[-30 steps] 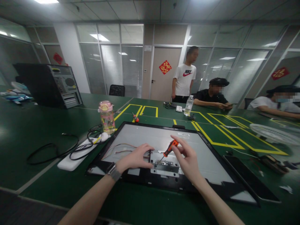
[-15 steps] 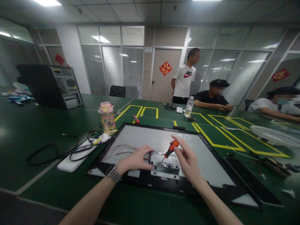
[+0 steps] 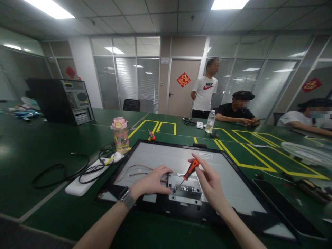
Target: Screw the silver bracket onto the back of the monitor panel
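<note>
A large flat display panel (image 3: 166, 152) with a black frame lies back side up in front of me. Near its front edge sits a metal bracket (image 3: 184, 199) with small fittings on it. My right hand (image 3: 210, 183) grips an orange and black screwdriver (image 3: 191, 169), which is tilted, its tip down at the bracket's left part. My left hand (image 3: 153, 180), a watch (image 3: 127, 197) on its wrist, rests on the panel with thumb and fingers spread around the bracket's left end. Thin wires (image 3: 135, 167) run across the panel beside it. Whatever the tip touches is too small to make out.
Left of the panel are a white power strip (image 3: 84, 183) with black cables and a pink-lidded bottle (image 3: 120, 135). A computer case (image 3: 52, 100) stands farther left. A small red screwdriver (image 3: 151, 136) and a water bottle (image 3: 210, 121) lie beyond. Several people are across the table.
The whole view has tilted slightly upward, so things sit lower in the picture. Both hands and the screwdriver keep nearly the same place on the bracket.
</note>
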The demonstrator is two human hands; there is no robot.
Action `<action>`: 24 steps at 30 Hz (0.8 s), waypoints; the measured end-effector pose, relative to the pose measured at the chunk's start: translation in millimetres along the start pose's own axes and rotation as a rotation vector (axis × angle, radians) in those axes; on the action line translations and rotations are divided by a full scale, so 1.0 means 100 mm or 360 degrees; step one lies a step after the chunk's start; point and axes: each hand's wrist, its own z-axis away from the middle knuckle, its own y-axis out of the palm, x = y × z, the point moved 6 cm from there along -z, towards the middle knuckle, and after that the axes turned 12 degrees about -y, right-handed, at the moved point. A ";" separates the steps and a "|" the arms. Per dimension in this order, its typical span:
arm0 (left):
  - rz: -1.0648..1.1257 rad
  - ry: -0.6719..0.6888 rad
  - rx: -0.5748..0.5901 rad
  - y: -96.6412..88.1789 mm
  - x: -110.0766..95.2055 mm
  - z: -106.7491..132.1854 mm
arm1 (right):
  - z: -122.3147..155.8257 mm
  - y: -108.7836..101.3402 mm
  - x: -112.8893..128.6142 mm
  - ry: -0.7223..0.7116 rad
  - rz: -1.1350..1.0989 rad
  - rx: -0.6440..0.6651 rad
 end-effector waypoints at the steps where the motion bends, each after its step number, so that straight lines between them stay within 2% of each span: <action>1: 0.0003 -0.0002 0.0002 0.00 0.00 0.00 | 0.00 0.00 -0.01 -0.0003 0.0011 -0.0003; 16: -0.0004 -0.0004 -0.0004 0.03 0.05 -0.02 | -0.01 -0.01 -0.01 -0.0046 0.0043 -0.0035; 24: 0.0024 0.0000 0.0004 0.00 -0.02 -0.01 | 0.00 0.00 -0.05 0.0089 -0.0159 -0.0036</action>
